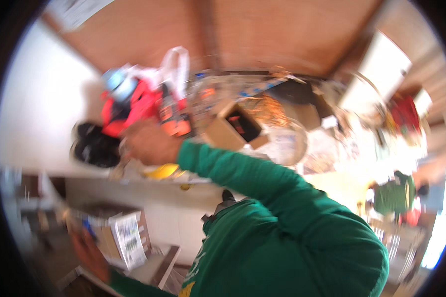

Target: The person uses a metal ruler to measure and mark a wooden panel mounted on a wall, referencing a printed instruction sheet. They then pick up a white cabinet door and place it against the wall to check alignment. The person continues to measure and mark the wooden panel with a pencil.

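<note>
My right arm in a green sleeve reaches across to the left over a cluttered counter. My right hand [151,142] is over its front left part, beside a red bag [136,109] and shiny black items [96,146]. A yellow object [162,172] lies just below that hand. Its fingers are smeared by motion, so any hold is hidden. Lower left, my left hand [89,253] appears open, fingers stretched out and blurred, near a cardboard box [109,237] with a white printed sheet [128,237]. Nothing shows clearly in it.
Behind my right hand are a light blue object [119,84], an orange and black tool [172,116], an open cardboard box [228,129] and a round whitish container [287,143]. A white panel [374,72] leans at the back right. Another person in green [394,194] is far right.
</note>
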A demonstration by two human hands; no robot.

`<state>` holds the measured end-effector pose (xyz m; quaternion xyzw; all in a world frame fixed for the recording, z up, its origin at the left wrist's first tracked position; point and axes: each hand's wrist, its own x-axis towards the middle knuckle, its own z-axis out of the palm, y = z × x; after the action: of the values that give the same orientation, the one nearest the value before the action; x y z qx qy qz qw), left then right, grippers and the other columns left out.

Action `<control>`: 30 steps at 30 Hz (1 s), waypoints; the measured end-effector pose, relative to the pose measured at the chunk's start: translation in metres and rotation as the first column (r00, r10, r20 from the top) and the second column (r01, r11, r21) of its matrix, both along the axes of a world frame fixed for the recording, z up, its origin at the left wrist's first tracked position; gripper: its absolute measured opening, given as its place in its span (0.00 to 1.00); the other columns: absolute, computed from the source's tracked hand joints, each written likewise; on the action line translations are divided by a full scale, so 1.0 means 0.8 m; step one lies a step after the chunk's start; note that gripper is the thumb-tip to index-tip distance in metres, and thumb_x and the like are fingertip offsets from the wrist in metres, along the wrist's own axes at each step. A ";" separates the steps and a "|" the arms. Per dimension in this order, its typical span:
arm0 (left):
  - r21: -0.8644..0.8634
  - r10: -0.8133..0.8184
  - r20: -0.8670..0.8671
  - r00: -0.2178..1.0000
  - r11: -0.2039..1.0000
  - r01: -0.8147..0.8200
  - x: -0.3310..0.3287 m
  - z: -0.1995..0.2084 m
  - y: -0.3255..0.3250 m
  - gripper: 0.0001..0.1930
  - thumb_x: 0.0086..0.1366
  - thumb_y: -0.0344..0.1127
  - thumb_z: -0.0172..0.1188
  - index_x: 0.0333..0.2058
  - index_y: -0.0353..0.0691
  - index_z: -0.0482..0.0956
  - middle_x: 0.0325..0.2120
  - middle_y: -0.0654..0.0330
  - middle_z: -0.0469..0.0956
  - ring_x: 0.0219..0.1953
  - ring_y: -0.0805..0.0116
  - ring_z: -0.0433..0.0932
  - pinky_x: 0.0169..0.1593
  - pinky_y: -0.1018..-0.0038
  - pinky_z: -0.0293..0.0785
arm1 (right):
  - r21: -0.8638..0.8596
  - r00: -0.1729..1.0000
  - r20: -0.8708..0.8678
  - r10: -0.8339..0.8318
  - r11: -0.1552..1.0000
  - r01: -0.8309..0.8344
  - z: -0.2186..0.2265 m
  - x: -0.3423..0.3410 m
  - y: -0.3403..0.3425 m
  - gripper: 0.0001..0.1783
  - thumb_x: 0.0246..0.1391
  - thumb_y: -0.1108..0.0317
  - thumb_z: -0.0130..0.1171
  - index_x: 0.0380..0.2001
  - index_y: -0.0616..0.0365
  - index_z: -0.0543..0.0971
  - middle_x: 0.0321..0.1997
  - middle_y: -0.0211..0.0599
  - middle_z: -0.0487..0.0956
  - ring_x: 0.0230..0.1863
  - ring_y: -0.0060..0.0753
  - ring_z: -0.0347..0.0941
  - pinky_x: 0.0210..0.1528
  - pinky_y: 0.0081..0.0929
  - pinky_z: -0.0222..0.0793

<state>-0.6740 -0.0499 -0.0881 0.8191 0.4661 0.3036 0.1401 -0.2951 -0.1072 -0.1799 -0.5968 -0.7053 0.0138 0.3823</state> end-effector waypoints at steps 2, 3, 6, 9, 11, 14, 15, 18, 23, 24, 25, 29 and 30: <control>0.141 0.256 -0.154 0.954 0.962 -0.236 -0.154 -0.169 0.018 0.22 0.75 0.47 0.55 0.49 0.30 0.75 0.38 0.48 0.80 0.40 0.62 0.78 0.45 0.65 0.75 | -0.087 0.986 -0.089 -0.143 0.987 0.135 -0.009 -0.035 0.013 0.23 0.51 0.52 0.68 0.40 0.60 0.82 0.40 0.45 0.82 0.48 0.50 0.79 0.52 0.49 0.70; 0.058 0.112 -0.025 0.993 0.992 -0.111 -0.149 -0.226 -0.022 0.21 0.75 0.45 0.53 0.53 0.31 0.74 0.44 0.46 0.78 0.47 0.55 0.78 0.52 0.61 0.76 | -0.222 0.984 -0.119 -0.134 0.969 0.105 -0.002 -0.041 0.012 0.22 0.52 0.51 0.68 0.38 0.60 0.83 0.37 0.47 0.82 0.46 0.51 0.80 0.50 0.50 0.71; -0.340 0.319 0.383 0.867 0.921 -0.188 -0.185 -0.418 -0.111 0.22 0.75 0.47 0.53 0.53 0.31 0.73 0.49 0.45 0.76 0.49 0.50 0.77 0.55 0.54 0.75 | -0.288 0.945 -0.254 -0.207 0.949 0.130 0.001 -0.066 -0.009 0.19 0.49 0.55 0.67 0.31 0.63 0.83 0.30 0.51 0.82 0.35 0.58 0.81 0.39 0.52 0.75; -0.343 0.425 0.447 0.787 0.894 -0.287 -0.149 -0.466 -0.147 0.19 0.74 0.47 0.56 0.45 0.32 0.76 0.37 0.47 0.79 0.37 0.58 0.78 0.42 0.60 0.76 | -0.292 0.924 -0.301 -0.234 0.945 0.144 0.012 -0.072 -0.014 0.15 0.46 0.61 0.65 0.28 0.65 0.83 0.26 0.54 0.81 0.31 0.60 0.81 0.35 0.51 0.77; -0.310 0.382 0.519 0.765 0.918 -0.248 -0.159 -0.475 -0.140 0.18 0.73 0.46 0.57 0.40 0.33 0.77 0.30 0.49 0.80 0.29 0.63 0.79 0.34 0.65 0.76 | -0.213 0.903 -0.347 -0.252 0.959 0.186 0.007 -0.076 -0.013 0.12 0.43 0.64 0.63 0.25 0.65 0.82 0.23 0.55 0.80 0.30 0.61 0.81 0.33 0.50 0.77; -0.372 0.290 0.187 0.938 0.905 -0.206 -0.211 -0.507 -0.111 0.27 0.73 0.50 0.51 0.59 0.34 0.63 0.44 0.46 0.75 0.44 0.53 0.77 0.46 0.58 0.77 | -0.123 0.856 -0.452 -0.251 0.968 0.219 0.009 -0.078 -0.009 0.10 0.40 0.67 0.60 0.20 0.65 0.80 0.20 0.56 0.77 0.29 0.61 0.80 0.31 0.50 0.76; -0.355 0.321 0.204 0.925 0.904 -0.236 -0.197 -0.504 -0.101 0.27 0.73 0.50 0.52 0.60 0.35 0.62 0.45 0.47 0.74 0.46 0.52 0.76 0.47 0.56 0.76 | -0.164 0.848 -0.476 -0.233 0.971 0.175 0.032 -0.080 -0.029 0.09 0.39 0.68 0.60 0.18 0.65 0.79 0.19 0.57 0.76 0.28 0.61 0.79 0.30 0.50 0.75; -0.305 0.325 0.230 0.918 0.919 -0.249 -0.159 -0.480 -0.051 0.29 0.72 0.52 0.54 0.62 0.40 0.61 0.50 0.48 0.72 0.51 0.50 0.73 0.51 0.50 0.72 | -0.002 0.855 -0.484 -0.184 0.978 0.209 0.067 -0.071 -0.067 0.09 0.36 0.69 0.59 0.14 0.64 0.77 0.17 0.58 0.73 0.24 0.63 0.75 0.27 0.51 0.71; -0.178 0.222 0.307 0.926 0.969 -0.173 -0.088 -0.448 0.028 0.34 0.69 0.55 0.58 0.66 0.47 0.59 0.59 0.49 0.68 0.60 0.47 0.69 0.58 0.39 0.66 | 0.075 0.841 -0.515 -0.163 0.970 0.233 0.129 -0.031 -0.161 0.11 0.37 0.69 0.59 0.11 0.64 0.73 0.14 0.57 0.69 0.20 0.63 0.71 0.25 0.49 0.68; -0.164 0.193 0.334 0.923 0.976 -0.145 -0.074 -0.444 0.041 0.34 0.69 0.55 0.59 0.67 0.48 0.58 0.61 0.50 0.67 0.61 0.46 0.68 0.60 0.37 0.64 | 0.047 0.824 -0.533 -0.191 0.966 0.255 0.141 -0.026 -0.187 0.11 0.37 0.69 0.59 0.11 0.64 0.74 0.14 0.57 0.69 0.20 0.63 0.71 0.25 0.49 0.69; -0.155 0.179 0.355 0.917 0.979 -0.131 -0.067 -0.440 0.048 0.35 0.68 0.56 0.59 0.68 0.50 0.58 0.63 0.50 0.67 0.63 0.46 0.67 0.61 0.35 0.63 | 0.018 0.805 -0.554 -0.212 0.964 0.266 0.151 -0.024 -0.209 0.11 0.38 0.69 0.59 0.11 0.64 0.74 0.14 0.57 0.70 0.20 0.62 0.71 0.25 0.48 0.69; -0.229 0.222 0.303 0.927 0.961 -0.155 0.085 -0.318 -0.022 0.22 0.71 0.53 0.58 0.47 0.39 0.69 0.36 0.55 0.71 0.38 0.59 0.70 0.39 0.57 0.67 | -0.070 0.781 -0.468 -0.413 0.899 0.433 0.175 -0.014 -0.317 0.07 0.40 0.71 0.59 0.15 0.64 0.76 0.16 0.54 0.72 0.20 0.60 0.71 0.25 0.47 0.70; -0.248 0.265 0.272 0.925 0.948 -0.198 0.131 -0.263 -0.064 0.22 0.73 0.51 0.56 0.36 0.32 0.75 0.21 0.57 0.74 0.24 0.67 0.73 0.26 0.70 0.70 | -0.051 0.756 -0.457 -0.470 0.862 0.505 0.178 -0.013 -0.342 0.07 0.40 0.72 0.60 0.16 0.64 0.77 0.16 0.53 0.72 0.19 0.59 0.71 0.25 0.46 0.69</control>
<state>-0.5695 -0.1014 -0.2983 0.6817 0.5633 0.3872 0.2608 -0.3054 -0.3811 -0.0379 -0.7247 -0.4163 0.0261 0.5485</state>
